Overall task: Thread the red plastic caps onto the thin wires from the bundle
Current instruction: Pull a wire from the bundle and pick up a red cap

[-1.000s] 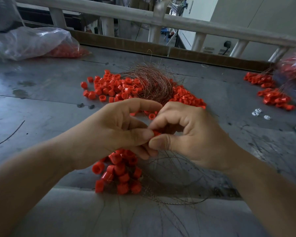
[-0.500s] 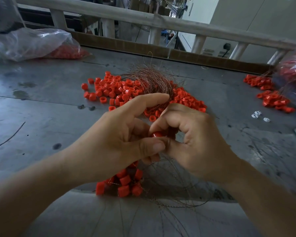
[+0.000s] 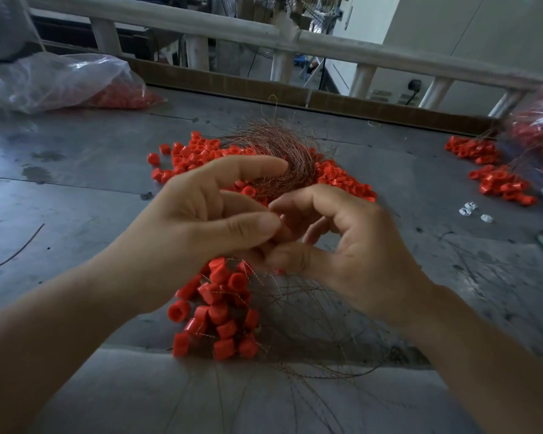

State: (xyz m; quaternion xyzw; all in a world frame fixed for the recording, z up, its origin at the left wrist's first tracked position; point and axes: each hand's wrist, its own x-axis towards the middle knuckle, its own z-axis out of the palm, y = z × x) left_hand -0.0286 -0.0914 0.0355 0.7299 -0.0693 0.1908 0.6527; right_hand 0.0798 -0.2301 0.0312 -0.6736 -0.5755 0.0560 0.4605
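My left hand [image 3: 201,220] pinches thumb to fingers at the centre, index finger stretched out. It grips the top of a bunch of thin wires; a cluster of threaded red caps [image 3: 220,308] hangs from these below it. My right hand [image 3: 351,245] meets it fingertip to fingertip, fingers curled, thumb against my left fingers. What the right fingers pinch is hidden. Behind the hands lies the coppery wire bundle [image 3: 282,158] on a pile of loose red caps [image 3: 195,155]. Free wire ends [image 3: 311,327] fan out toward me.
The grey metal table [image 3: 76,198] has a seam near its front edge. A clear bag of red caps [image 3: 69,83] lies at the back left. More caps [image 3: 496,180] and a bag sit far right, beside small white parts [image 3: 470,211]. A railing runs behind.
The red cap seen between my fingertips earlier is now hidden behind my left thumb. My left index finger has straightened, and the threaded cluster hangs more in view.
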